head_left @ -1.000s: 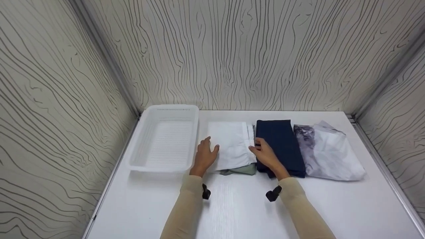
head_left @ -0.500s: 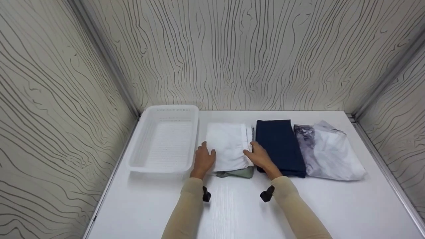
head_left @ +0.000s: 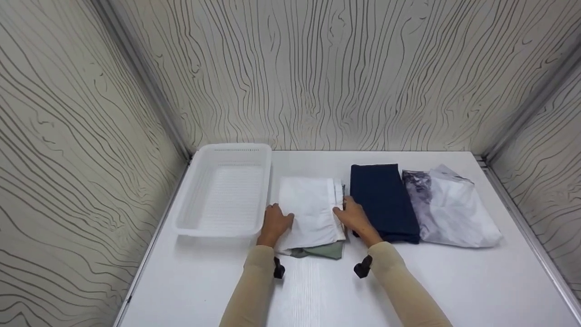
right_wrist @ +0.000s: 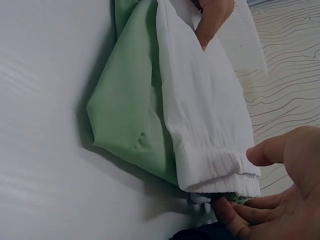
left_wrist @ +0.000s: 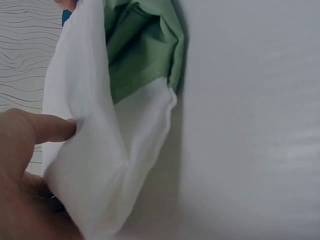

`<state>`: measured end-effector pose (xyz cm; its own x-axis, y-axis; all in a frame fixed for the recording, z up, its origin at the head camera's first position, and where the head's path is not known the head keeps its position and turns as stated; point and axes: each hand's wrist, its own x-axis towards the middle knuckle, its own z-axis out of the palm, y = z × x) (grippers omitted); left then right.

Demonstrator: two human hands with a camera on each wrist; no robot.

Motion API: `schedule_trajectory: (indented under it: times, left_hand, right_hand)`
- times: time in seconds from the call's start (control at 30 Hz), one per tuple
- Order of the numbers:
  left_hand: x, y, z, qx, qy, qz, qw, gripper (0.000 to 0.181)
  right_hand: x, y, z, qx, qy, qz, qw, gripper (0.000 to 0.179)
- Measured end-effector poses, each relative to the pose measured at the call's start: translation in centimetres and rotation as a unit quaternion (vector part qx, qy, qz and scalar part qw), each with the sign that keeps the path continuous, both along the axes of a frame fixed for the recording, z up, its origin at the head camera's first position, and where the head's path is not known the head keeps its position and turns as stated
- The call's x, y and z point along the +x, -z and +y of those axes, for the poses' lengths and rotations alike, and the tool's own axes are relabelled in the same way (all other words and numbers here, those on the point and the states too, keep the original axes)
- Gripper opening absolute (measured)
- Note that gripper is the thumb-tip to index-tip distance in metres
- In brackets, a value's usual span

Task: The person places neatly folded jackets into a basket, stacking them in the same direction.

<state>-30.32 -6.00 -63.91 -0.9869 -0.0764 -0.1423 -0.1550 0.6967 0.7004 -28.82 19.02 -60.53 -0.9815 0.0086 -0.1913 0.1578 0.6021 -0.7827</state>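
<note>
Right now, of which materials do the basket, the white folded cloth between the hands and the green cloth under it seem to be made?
Basket: probably moulded plastic, satin; rounded rim and rows of small perforations suggest it.
White folded cloth: matte fabric, perhaps cotton or a blend; soft creases and gathered edge.
Green cloth: smooth matte fabric, judging by its soft folds; fibre unclear.

Right grip (right_wrist: 300, 197) has folded white fabric (right_wrist: 205, 100) by its gathered band (right_wrist: 215, 167): thumb on top, fingers underneath. Light-green cloth (right_wrist: 125, 100) sticks out from under the white, past the fingertips. Left grip (right_wrist: 215, 20) is on the white, at the end far from the right one, partly out of frame. Dark navy fabric (right_wrist: 205, 233) just below the right fingers. Smooth white surface (right_wrist: 40, 125) beyond the green.
</note>
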Motion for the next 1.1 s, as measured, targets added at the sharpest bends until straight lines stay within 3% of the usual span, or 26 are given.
schedule_trajectory:
  times: [0.23,0.4,0.5,0.67,0.9,1.1]
  left_hand:
    - [0.0,0.0,0.4,-0.022,0.013,0.040,0.9989,0.060]
    - [0.2,0.1,0.6,0.016,0.021,0.049,0.9985,0.068]
    - [0.2,0.2,1.0,0.044,0.017,0.042,0.9980,0.069]
    - [0.2,0.1,1.6,0.049,0.022,0.053,0.9972,0.064]
    - [0.2,-0.3,1.8,0.066,0.033,0.088,0.9934,0.058]
    - [0.3,-0.3,1.8,0.107,0.031,0.079,0.9907,0.061]
  right_hand:
    - [-0.2,0.7,-0.4,0.038,0.007,0.022,0.9990,0.069]
    - [-0.3,0.8,-0.5,0.000,0.018,0.024,0.9995,0.063]
    - [-0.2,0.7,-0.3,-0.017,0.026,0.005,0.9995,0.063]
    - [-0.1,0.2,-0.3,-0.044,0.055,-0.025,0.9972,0.069]
    - [-0.3,0.3,-0.3,-0.080,0.068,-0.013,0.9943,0.079]
    - [-0.4,0.3,-0.1,-0.111,0.071,0.003,0.9913,0.093]
